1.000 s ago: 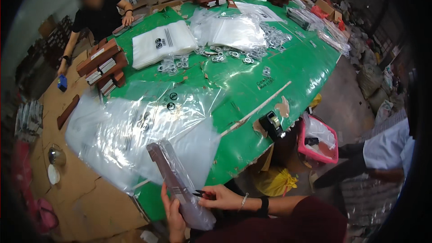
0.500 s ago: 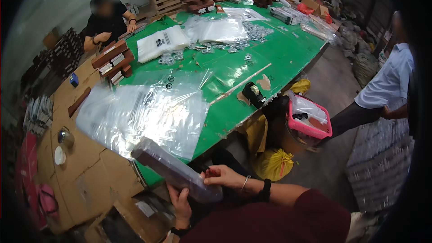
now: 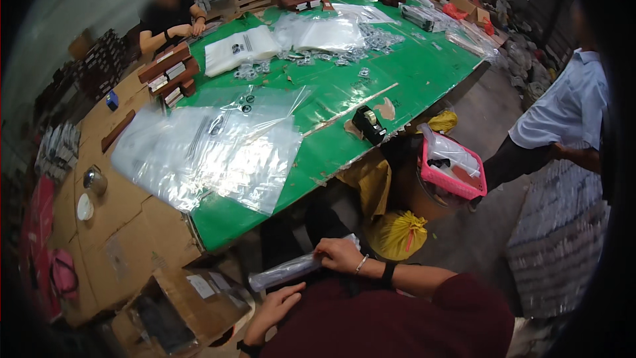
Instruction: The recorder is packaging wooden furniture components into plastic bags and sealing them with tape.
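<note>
Facing green worktop (image 3: 424, 76) in dim rm, w/ bags (image 3: 218, 152) over L edge, tape dispenser (image 3: 368, 124) at nr edge, pink basket (image 3: 450, 182) beyond. Gripping wrapped pkg (image 3: 288, 273) off nr edge w/ R hand (image 3: 340, 255), L hand (image 3: 275, 308) uncurled alongside.

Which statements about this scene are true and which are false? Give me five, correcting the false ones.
1. The right hand holds a wrapped package. True.
2. The left hand grips the package from above. False: the left hand is open, its fingertips near the package's lower side.
3. Clear bags lie on the green table. True.
4. The metal cup stands on the bags. False: the cup stands on cardboard.
5. The basket is pink. True.
</note>
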Tool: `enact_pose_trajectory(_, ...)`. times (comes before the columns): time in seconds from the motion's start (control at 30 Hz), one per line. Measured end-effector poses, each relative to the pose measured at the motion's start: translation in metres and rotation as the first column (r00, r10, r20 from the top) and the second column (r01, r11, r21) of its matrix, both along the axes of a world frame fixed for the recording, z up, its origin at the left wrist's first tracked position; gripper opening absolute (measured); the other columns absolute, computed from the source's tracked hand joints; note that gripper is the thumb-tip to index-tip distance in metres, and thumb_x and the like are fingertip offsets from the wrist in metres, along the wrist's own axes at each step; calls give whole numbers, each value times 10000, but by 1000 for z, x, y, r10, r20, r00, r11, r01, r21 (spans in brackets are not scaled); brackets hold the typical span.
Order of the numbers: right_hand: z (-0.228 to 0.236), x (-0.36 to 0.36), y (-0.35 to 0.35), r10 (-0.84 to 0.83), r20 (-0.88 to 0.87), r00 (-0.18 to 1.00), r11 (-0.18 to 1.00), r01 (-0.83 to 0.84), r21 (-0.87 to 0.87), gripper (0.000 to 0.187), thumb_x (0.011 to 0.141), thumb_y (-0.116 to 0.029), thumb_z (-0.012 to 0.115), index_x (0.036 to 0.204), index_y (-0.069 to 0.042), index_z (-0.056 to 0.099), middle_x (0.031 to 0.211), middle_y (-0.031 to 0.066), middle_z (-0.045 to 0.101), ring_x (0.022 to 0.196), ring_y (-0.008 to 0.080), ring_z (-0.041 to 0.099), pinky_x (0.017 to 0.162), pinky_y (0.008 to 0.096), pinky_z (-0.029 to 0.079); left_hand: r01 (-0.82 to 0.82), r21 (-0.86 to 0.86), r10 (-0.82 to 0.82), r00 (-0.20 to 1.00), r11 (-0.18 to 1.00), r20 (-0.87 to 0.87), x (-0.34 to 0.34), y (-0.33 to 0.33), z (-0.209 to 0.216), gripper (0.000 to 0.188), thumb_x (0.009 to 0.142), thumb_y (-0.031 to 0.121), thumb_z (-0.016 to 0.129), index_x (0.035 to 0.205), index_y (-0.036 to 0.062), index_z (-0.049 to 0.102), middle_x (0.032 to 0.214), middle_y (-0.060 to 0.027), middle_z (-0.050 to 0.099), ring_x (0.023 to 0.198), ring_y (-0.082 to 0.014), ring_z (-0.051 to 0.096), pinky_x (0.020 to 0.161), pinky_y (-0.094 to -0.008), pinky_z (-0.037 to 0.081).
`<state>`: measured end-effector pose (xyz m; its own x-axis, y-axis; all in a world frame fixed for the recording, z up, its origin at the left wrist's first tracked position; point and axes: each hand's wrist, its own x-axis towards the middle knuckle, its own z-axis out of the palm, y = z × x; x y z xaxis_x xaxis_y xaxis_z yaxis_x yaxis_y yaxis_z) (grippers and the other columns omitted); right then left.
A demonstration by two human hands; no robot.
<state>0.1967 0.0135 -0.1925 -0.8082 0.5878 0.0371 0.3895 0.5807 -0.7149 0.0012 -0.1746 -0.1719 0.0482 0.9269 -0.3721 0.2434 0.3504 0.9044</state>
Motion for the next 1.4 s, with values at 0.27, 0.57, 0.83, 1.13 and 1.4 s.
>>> enact_pose_trajectory(0.27,9,-6,-12,-28,53,998,995,33,-92,212,787,-91,605,986,-63,674,964,96,672,921,295,662,765,396,529,-273,236,320,928,932,-189,19,35,-4,240,879,81,680,1095,-17,644,998,-96,593,884,-196,659,780,-302,533)
enact_pose_trajectory(0.57,2,-17,-13,9,141,990,980,19,-198,172,864,-167,628,983,-64,698,1014,107,677,954,313,661,839,407,511,-256,231,313,913,939,-263,11,36,-9,263,809,59,739,1050,18,645,955,-98,595,808,-210,636,737,-311,531)
enact_pose_trajectory(0.83,-15,-20,-7,161,224,961,908,-56,-415,281,888,-210,564,1109,-110,708,1044,143,703,1024,328,660,902,428,504,-260,200,304,922,945,-240,9,29,-10,282,798,20,729,1072,11,667,996,-80,573,847,-177,627,784,-289,535)
enact_pose_trajectory(1.13,-2,-32,-2,277,307,911,753,-7,-659,297,894,-226,568,1120,-91,705,892,26,713,754,106,649,718,273,511,-309,145,337,906,940,-255,5,20,-18,220,798,60,752,999,14,677,941,-80,567,793,-177,621,750,-293,520)
enact_pose_trajectory(1.4,-22,-29,-7,128,189,974,504,100,-858,268,889,-189,615,1102,-51,702,824,-11,662,643,59,564,629,227,472,-300,236,377,816,924,-439,13,36,-24,249,733,205,838,794,37,665,866,-83,548,776,-224,585,701,-350,483)
